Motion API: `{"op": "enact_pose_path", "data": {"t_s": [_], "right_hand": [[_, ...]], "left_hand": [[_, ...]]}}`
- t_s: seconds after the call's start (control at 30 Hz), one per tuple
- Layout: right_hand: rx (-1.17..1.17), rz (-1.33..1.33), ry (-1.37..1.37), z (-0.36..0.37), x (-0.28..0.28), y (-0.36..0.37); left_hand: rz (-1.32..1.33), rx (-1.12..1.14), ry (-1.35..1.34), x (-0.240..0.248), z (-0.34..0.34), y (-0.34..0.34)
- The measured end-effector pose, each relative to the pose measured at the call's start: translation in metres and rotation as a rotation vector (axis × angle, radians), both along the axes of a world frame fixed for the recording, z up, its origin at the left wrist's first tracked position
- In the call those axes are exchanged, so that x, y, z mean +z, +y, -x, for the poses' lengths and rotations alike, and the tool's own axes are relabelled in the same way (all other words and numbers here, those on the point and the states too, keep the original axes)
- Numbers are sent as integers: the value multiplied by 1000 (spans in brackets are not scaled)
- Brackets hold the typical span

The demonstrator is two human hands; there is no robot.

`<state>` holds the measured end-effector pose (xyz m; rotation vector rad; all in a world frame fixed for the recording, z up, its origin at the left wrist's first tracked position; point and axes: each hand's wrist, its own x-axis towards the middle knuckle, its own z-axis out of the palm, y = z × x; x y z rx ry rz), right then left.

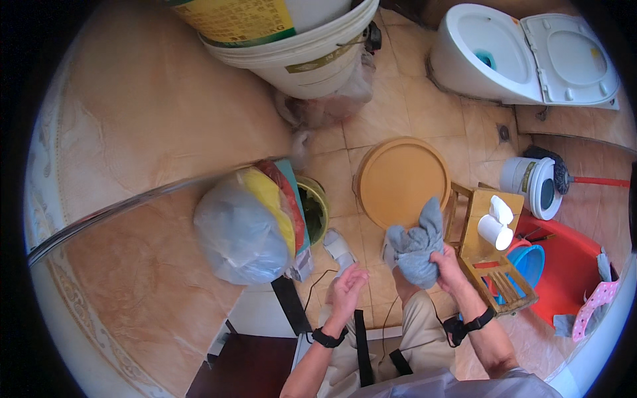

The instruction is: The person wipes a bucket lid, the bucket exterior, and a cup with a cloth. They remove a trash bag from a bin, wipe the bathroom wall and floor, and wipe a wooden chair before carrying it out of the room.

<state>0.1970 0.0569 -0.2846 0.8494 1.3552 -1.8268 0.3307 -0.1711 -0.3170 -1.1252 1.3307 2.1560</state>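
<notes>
My right hand (448,270) is closed on a bunched grey-blue cloth (418,245), gripping its right side. The cloth hangs over my lower leg and overlaps the near edge of a round tan board (401,179) on the floor. Off to the left, my left hand (347,290) holds nothing, its fingers loosely bent and apart above my knee. A white slipper (340,249) shows on the floor just beyond it. Right of my right hand stands a small wooden chair (479,222) with a white paper roll (495,232) and a crumpled white tissue (501,209) on it.
Stacked white buckets (312,69) stand at the far left, with a toilet (488,53) at the far right. Stuffed plastic bags (242,225) lie beside a yellow-green bin (313,209). A red tub (570,255), a blue basin (529,268) and a lidded pail (531,182) line the right side.
</notes>
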Motion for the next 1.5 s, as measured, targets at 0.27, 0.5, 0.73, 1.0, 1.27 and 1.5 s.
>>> {"op": "enact_pose_path", "data": {"t_s": [0.27,0.5,0.73,1.0,1.27,1.5], "right_hand": [[-350,-21,-359,-28,-80,37],[-90,-367,-187,38,-189,65],[111,-380,11,54,-193,-7],[172,-538,150,119,-206,-82],[98,-169,121,87,-177,-49],[237,-168,-97,23,-127,-27]], "left_hand": [[-27,-46,-104,-12,3,9],[19,-89,-131,8,-14,10],[134,24,-181,6,-73,-29],[85,217,-341,13,-77,-52],[6,569,-264,17,-79,-85],[17,931,-249,-8,-110,-147]]}}
